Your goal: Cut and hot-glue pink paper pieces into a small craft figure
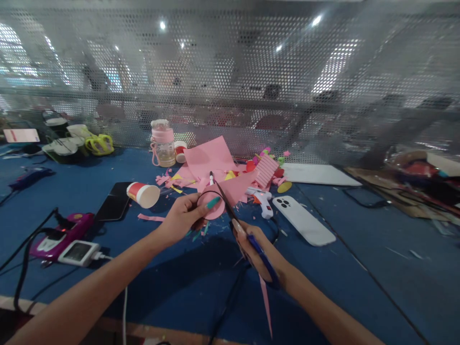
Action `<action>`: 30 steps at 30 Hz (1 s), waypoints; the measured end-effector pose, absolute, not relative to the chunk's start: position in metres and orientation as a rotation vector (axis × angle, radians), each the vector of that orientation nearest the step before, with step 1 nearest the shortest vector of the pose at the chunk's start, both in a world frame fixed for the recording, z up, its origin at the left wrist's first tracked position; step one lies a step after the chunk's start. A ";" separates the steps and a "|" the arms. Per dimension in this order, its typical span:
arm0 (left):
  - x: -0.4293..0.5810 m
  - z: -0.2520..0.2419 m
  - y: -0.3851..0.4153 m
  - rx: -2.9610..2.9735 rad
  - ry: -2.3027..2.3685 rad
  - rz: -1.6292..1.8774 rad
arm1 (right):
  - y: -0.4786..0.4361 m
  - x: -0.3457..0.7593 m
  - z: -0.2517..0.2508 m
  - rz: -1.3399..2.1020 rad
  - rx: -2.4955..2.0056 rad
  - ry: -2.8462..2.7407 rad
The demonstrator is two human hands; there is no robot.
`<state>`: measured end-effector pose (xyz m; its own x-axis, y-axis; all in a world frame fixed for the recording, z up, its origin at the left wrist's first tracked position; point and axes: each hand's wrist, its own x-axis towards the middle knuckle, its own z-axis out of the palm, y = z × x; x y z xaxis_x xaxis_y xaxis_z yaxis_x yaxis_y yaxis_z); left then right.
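Observation:
My left hand (185,214) pinches a round pink paper piece (214,211) with a dark curved outline along its top edge. In my right hand (251,244) are scissors (264,258) with blue handles, their dark blades pointing up and left beside the paper's right edge. Below the right hand hangs a thin pink paper strip (266,304). Behind the hands lie larger pink paper sheets (212,158), yellow scraps and a striped pink piece (266,170). A white glue gun (265,203) rests just beyond the right hand.
A white phone (305,223) lies at right, a black phone (113,201) and a paper cup (143,194) at left. Further left is a purple power strip (64,237) with cables. A pink-lidded bottle (163,146) stands near the perforated metal screen (223,76).

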<state>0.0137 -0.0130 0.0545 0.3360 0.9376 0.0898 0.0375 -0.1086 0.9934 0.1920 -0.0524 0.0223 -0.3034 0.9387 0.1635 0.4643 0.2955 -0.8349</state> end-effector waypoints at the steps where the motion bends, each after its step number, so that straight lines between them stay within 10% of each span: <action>1: 0.014 0.055 -0.013 1.464 0.940 0.993 | -0.052 0.192 0.021 0.896 -1.250 -1.899; 30: 0.012 0.058 -0.009 1.426 0.917 1.005 | -0.051 0.193 0.022 0.923 -1.247 -1.890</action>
